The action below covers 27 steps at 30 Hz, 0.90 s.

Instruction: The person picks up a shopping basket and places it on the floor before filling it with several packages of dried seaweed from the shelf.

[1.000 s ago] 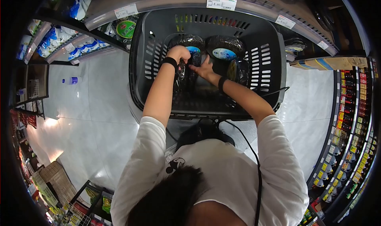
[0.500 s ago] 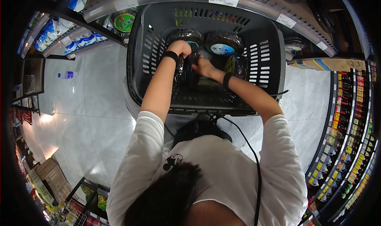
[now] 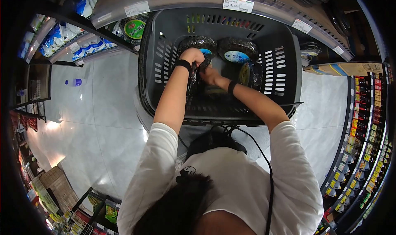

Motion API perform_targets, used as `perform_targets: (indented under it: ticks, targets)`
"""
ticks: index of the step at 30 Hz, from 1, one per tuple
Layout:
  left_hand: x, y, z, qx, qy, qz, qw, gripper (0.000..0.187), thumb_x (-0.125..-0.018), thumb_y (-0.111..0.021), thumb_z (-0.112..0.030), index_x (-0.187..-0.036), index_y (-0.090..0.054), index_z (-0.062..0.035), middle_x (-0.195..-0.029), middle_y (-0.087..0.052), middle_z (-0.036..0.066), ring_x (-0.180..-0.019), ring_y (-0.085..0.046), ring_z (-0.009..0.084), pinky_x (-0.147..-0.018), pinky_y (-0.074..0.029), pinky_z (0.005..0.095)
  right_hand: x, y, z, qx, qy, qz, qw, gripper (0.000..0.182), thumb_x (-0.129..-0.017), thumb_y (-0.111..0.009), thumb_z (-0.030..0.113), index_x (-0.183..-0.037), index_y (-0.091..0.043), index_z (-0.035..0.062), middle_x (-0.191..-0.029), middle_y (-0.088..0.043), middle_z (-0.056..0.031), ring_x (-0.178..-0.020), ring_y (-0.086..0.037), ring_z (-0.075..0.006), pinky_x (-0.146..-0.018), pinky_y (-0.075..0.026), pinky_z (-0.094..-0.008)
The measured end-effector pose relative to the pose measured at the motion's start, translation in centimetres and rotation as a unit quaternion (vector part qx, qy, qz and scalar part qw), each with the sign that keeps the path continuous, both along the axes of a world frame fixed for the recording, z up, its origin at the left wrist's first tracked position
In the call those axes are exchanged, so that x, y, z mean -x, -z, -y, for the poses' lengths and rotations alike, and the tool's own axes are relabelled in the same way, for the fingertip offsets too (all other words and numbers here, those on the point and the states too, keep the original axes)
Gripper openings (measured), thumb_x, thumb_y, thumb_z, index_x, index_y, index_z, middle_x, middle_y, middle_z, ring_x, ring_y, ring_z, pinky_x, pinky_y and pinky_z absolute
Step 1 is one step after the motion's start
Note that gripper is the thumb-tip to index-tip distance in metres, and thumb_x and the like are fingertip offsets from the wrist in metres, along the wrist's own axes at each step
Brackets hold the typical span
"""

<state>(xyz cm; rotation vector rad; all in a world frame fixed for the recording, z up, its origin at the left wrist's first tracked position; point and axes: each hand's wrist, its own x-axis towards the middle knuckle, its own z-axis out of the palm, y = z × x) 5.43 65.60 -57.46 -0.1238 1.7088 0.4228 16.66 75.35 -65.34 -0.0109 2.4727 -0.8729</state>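
Note:
Both of my hands are down inside a dark grey slotted basket (image 3: 291,76). My left hand (image 3: 192,56) curls over the top of a round dark pack (image 3: 193,80) in shiny clear film, which stands on edge at the basket's left side. My right hand (image 3: 211,75) closes on the right side of that pack, its fingertips partly hidden. Behind my left hand lies another round dark pack (image 3: 198,42) with a blue label. A similar pack (image 3: 237,50) with a blue oval label lies to its right. One more film-wrapped pack (image 3: 251,76) leans against the right wall.
A shelf edge with price tags (image 3: 238,4) runs just beyond the basket. A round pack with a green label (image 3: 134,29) sits on the left shelf. A purple-labelled bottle (image 3: 74,82) lies on the grey floor. Shelves of bottles (image 3: 354,140) stand at right.
The view has shifted, so the basket appears slightly lower and further right. My right hand has moved a little left, closer to my left hand. Both stay on the pack.

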Motion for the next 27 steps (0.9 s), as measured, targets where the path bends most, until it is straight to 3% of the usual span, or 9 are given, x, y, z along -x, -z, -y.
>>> perform_targets:
  ticks: [3, 7, 10, 14, 16, 18, 22, 24, 27]
  targets:
    - [0.2, 0.4, 0.2, 0.023, 0.096, -0.046, 0.994, 0.038, -0.084, -0.041, -0.011, -0.12, -0.043, 0.0, -0.128, -0.038, 0.026, -0.107, -0.048, 0.0393, -0.082, -0.046, 0.0432, -0.1, 0.3, 0.9, -0.013, 0.015, 0.004, 1.0, 0.061, -0.083, -0.052, 0.038, -0.105, -0.034, -0.0155, -0.083, -0.059, -0.0238, -0.081, -0.06, -0.0354, -0.068, -0.048, -0.0371]
    - [0.4, 0.8, 0.1, 0.029, 0.131, -0.045, 0.99, 0.037, -0.083, -0.042, -0.016, -0.117, -0.047, -0.0042, -0.123, -0.042, 0.028, -0.097, -0.054, 0.039, -0.078, -0.045, 0.045, 0.1, -1.1, 0.8, -0.051, 0.013, -0.003, 0.999, 0.065, -0.083, -0.049, 0.046, -0.112, -0.039, -0.0106, -0.097, -0.058, -0.024, -0.094, -0.056, -0.0363, -0.076, -0.046, -0.0378]
    - [0.2, 0.4, -0.3, 0.025, 0.143, -0.106, 0.984, 0.038, -0.076, -0.049, -0.013, -0.113, -0.051, -0.0012, -0.123, -0.043, 0.027, -0.097, -0.054, 0.0387, -0.081, -0.044, 0.0444, 0.9, -8.6, -1.1, 0.019, -0.052, 0.165, 0.985, 0.063, -0.083, -0.047, 0.049, -0.105, -0.052, -0.01, -0.104, -0.057, -0.024, -0.103, -0.052, -0.0344, -0.083, -0.042, -0.04]
    - [-1.0, -2.1, -1.0, 0.025, 0.164, -0.193, 0.967, 0.038, -0.071, -0.057, -0.016, -0.107, -0.06, -0.0043, -0.117, -0.053, 0.019, -0.109, -0.051, 0.0295, -0.09, -0.04, 0.0374, 2.6, -10.0, -4.3, -0.087, -0.173, 0.056, 0.979, 0.054, -0.084, -0.048, 0.047, -0.109, -0.054, 0.0001, -0.108, -0.056, -0.0212, -0.1, -0.054, -0.0343, -0.084, -0.042, -0.0402]
    - [-0.4, -0.9, -1.2, 0.021, 0.241, -0.229, 0.943, 0.037, -0.072, -0.057, -0.017, -0.106, -0.06, -0.0041, -0.115, -0.054, 0.019, -0.108, -0.051, 0.0289, -0.09, -0.04, 0.0367, 2.4, -15.5, -7.1, 0.006, -0.17, -0.002, 0.985, 0.048, -0.085, -0.049, 0.041, -0.11, -0.054, 0.0006, -0.105, -0.058, -0.0206, -0.099, -0.055, -0.031, -0.081, -0.044, -0.0373]
    - [-1.2, -1.3, -1.2, 0.035, 0.161, -0.25, 0.954, 0.04, -0.073, -0.057, -0.022, -0.109, -0.058, -0.0041, -0.119, -0.051, 0.019, -0.109, -0.05, 0.0299, -0.091, -0.038, 0.036, 1.2, -20.5, -10.0, 0.125, -0.029, -0.011, 0.992, 0.041, -0.085, -0.052, 0.035, -0.108, -0.054, 0.0011, -0.101, -0.059, -0.0192, -0.095, -0.057, -0.0284, -0.079, -0.045, -0.0333]
    - [0.5, -1.1, -1.2, 0.034, 0.162, -0.218, 0.962, 0.051, -0.073, -0.06, -0.035, -0.11, -0.057, -0.0006, -0.118, -0.051, 0.02, -0.104, -0.053, 0.0337, -0.083, -0.044, 0.041, -1.9, -27.5, -16.4, -0.012, 0.069, -0.148, 0.987, 0.036, -0.083, -0.056, 0.03, -0.105, -0.055, 0.0017, -0.095, -0.061, -0.0173, -0.09, -0.059, -0.0276, -0.077, -0.046, -0.0328]
    - [1.6, -2.0, -1.3, -0.024, 0.155, -0.195, 0.968, 0.06, -0.081, -0.053, -0.042, -0.122, -0.045, 0.0009, -0.127, -0.045, 0.015, -0.103, -0.053, 0.0268, -0.08, -0.045, 0.0383, -4.2, -26.9, -20.5, -0.119, 0.07, -0.279, 0.95, 0.039, -0.08, -0.059, 0.03, -0.106, -0.053, 0.002, -0.094, -0.06, -0.0195, -0.091, -0.058, -0.0328, -0.077, -0.046, -0.0349]
    - [-1.8, -14.3, -2.7, -0.107, 0.12, -0.279, 0.947, 0.053, -0.083, -0.054, -0.038, -0.118, -0.048, 0.0007, -0.12, -0.051, 0.014, -0.104, -0.052, 0.0244, -0.08, -0.044, 0.0343, -8.3, -24.4, -23.5, -0.33, 0.167, -0.251, 0.894, 0.065, -0.074, -0.064, 0.03, -0.126, -0.033, 0.0046, -0.094, -0.057, -0.0265, -0.089, -0.055, -0.0425, -0.078, -0.045, -0.0393]
